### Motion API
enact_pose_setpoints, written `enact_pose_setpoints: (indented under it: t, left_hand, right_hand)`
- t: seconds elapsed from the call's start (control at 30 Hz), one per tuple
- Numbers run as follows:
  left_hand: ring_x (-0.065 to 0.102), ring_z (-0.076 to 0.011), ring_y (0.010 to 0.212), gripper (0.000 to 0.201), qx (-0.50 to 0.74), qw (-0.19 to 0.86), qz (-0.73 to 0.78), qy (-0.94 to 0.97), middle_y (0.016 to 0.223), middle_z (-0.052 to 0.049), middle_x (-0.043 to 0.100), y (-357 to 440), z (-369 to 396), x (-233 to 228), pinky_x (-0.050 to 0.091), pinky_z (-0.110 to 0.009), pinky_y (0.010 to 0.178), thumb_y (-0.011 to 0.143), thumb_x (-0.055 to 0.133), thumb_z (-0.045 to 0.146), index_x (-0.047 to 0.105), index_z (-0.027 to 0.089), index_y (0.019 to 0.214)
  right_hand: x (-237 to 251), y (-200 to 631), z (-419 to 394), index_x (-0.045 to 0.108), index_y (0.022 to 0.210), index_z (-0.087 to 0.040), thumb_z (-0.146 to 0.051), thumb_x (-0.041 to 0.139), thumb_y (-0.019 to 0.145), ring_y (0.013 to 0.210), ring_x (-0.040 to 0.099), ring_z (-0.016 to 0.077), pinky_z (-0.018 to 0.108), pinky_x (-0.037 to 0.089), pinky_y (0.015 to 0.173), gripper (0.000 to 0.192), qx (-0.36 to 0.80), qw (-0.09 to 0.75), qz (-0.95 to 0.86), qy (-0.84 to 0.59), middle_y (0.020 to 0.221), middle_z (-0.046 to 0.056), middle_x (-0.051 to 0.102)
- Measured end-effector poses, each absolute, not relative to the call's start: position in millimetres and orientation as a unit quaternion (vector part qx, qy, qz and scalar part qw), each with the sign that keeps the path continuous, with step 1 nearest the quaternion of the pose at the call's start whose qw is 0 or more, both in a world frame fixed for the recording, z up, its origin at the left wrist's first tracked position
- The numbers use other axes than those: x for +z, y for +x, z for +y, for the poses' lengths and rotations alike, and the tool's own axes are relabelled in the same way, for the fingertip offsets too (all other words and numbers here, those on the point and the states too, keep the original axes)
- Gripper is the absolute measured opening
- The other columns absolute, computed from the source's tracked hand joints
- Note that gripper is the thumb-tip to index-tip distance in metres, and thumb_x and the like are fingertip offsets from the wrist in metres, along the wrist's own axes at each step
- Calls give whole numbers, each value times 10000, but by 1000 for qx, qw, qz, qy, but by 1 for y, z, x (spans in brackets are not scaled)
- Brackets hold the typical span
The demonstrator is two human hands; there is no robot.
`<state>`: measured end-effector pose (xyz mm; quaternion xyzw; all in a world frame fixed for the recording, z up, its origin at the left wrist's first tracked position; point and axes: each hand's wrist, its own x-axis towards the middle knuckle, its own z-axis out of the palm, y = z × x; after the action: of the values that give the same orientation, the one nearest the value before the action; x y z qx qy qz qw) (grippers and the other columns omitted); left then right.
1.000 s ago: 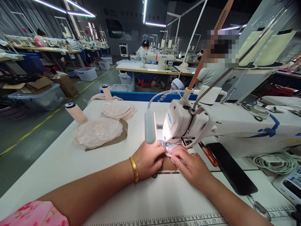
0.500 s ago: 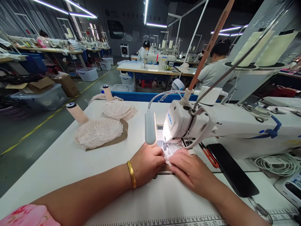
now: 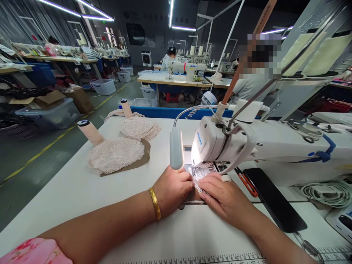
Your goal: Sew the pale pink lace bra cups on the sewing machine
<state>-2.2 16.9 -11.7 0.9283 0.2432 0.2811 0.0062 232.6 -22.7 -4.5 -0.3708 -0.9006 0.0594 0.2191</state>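
Observation:
My left hand [image 3: 173, 190], with a gold bangle on the wrist, presses a small piece of pale lace [image 3: 198, 176] flat on the bed of a white sewing machine [image 3: 247, 146]. My right hand [image 3: 224, 198] lies flat on the same lace from the right. Both sets of fingertips sit just in front of the needle area, which the machine head lights. A grey gooseneck lamp [image 3: 176, 148] hangs just above my left hand.
Two stacks of lace pieces [image 3: 115, 154] and two thread cones [image 3: 89, 132] lie on the white table [image 3: 68, 190] at left. A black phone [image 3: 275, 200], orange snips [image 3: 246, 181] and coiled cable [image 3: 327, 190] sit at right. Other people work at machines behind.
Both hands have slid the lace slightly forward under the machine head. My right hand has flattened onto the fabric and more lace shows beneath the needle.

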Motion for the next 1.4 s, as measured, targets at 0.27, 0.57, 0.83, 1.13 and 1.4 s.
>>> enact_pose_setpoints:
  t: [0.27,0.57,0.83,1.13,1.4]
  left_hand:
    - [647,-216,870,187,276,-5,239,931,912,-54,748,-2,17,-16,447,-398,788,958,569,105,740,177,934]
    - [631,-207,825,214,290,-40,233,928,898,-44,757,-1,24,-17,462,-402,804,966,556,97,745,162,890]
    - [637,-219,816,229,281,-63,255,923,857,-39,751,1,33,-18,491,-406,828,975,548,121,733,173,851]
    - [667,-229,960,168,281,97,339,893,968,-53,737,-4,39,-14,532,-372,910,973,547,214,706,217,1025]
    - [474,-362,1331,260,189,134,408,883,1485,-115,536,3,52,-15,414,-578,1124,902,669,377,711,230,1112]
  right_hand:
    - [-8,234,-21,663,1180,-244,-225,467,1085,976,664,242,413,513,876,219,41,217,-893,-392,1041,73,748]
    - [-14,234,-19,679,1204,-227,-248,468,1078,1073,669,275,378,543,759,247,36,216,-879,-423,1169,84,760]
    - [-23,237,-14,669,1304,-249,-323,438,1086,1083,700,289,403,591,774,327,29,187,-865,-465,1185,106,759]
    - [-27,239,-11,657,1362,-251,-351,443,1080,1050,723,286,412,618,785,367,-1,191,-862,-471,1211,120,757]
    - [-25,237,-12,648,1353,-232,-335,428,1082,1049,728,289,400,615,741,364,3,198,-864,-462,1255,124,745]
